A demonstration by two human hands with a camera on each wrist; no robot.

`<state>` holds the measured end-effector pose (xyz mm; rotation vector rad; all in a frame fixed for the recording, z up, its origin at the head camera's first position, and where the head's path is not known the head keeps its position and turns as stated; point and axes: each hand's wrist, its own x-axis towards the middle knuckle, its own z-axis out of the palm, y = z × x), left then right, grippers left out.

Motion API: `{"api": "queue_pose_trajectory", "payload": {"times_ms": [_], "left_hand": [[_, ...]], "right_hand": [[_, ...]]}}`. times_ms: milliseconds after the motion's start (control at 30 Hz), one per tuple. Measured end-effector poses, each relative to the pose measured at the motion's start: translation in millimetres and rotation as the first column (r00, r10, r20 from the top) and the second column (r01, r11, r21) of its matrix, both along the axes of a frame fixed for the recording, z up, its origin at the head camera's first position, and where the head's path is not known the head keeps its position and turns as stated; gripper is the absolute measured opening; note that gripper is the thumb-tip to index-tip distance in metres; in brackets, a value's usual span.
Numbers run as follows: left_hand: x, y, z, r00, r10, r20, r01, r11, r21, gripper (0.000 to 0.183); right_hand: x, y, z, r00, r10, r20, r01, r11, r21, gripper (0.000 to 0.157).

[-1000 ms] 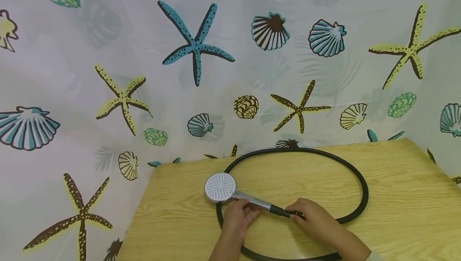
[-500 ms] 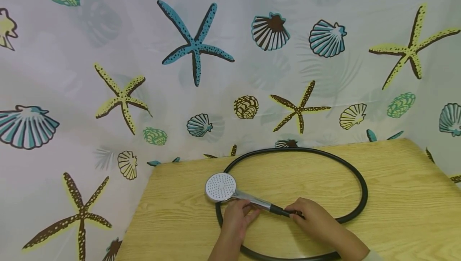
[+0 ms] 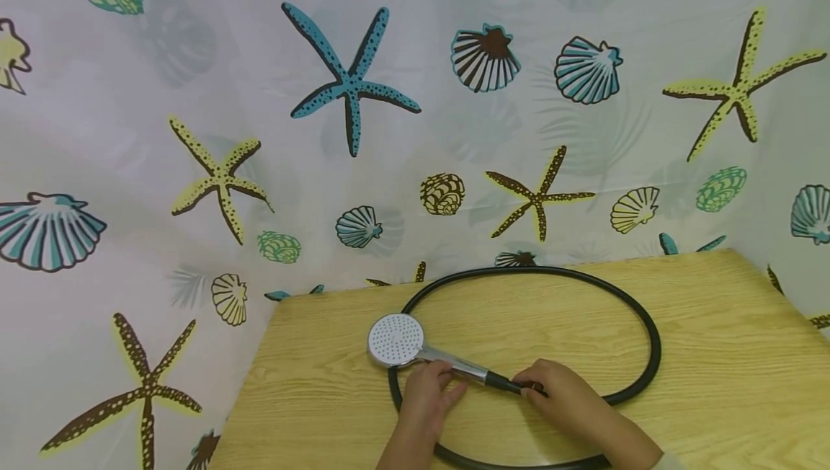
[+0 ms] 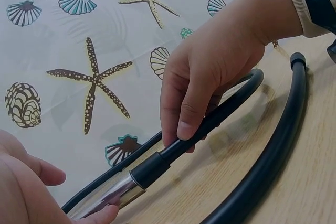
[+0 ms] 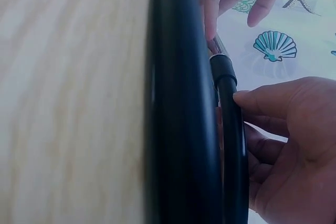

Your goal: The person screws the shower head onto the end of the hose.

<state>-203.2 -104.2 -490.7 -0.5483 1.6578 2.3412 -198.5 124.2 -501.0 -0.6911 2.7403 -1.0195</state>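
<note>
A chrome shower head [image 3: 395, 340] with a round white spray face lies tilted at the left of the table, face up. Its handle [image 4: 122, 191] meets a black hose [image 3: 655, 355], joined by a dark collar [image 4: 150, 170]. My left hand [image 3: 424, 398] is by the handle; its fingers touch the handle's near side while the thumb stands apart. Just beyond the collar, my right hand [image 3: 567, 398] pinches the hose between thumb and fingers, as the left wrist view shows [image 4: 210, 72]. The right wrist view also has the right hand [image 5: 294, 140] on the hose.
The hose curves in a wide loop over the wood-grain table [image 3: 726, 355]. Its capped far end [image 4: 297, 59] shows in the left wrist view. A white curtain [image 3: 415, 117] printed with starfish and shells hangs behind and at both sides of the table.
</note>
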Motion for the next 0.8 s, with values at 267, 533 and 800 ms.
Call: {"api": "queue_pose_trajectory", "payload": {"times_ms": [267,533,800], "left_hand": [[6.7,-0.9,3.7,1.0,-0.006,-0.022,0.006,1.0,-0.004,0.07],[8.8,-2.6,4.5,0.998,-0.038,-0.042,0.034,0.995,-0.097,0.065],[8.4,-4.2,2.9,1.0,-0.007,-0.019,0.004,0.988,-0.153,0.065]], "right_hand": [[3.3,-2.1,1.7,0.999,-0.024,0.046,0.024,1.0,0.009,0.02],[4.2,-2.0,-3.6,0.997,-0.041,0.062,0.039,0.999,0.031,0.019],[5.6,-0.6,-5.4,0.998,-0.038,0.049,0.036,0.999,0.04,0.018]]}}
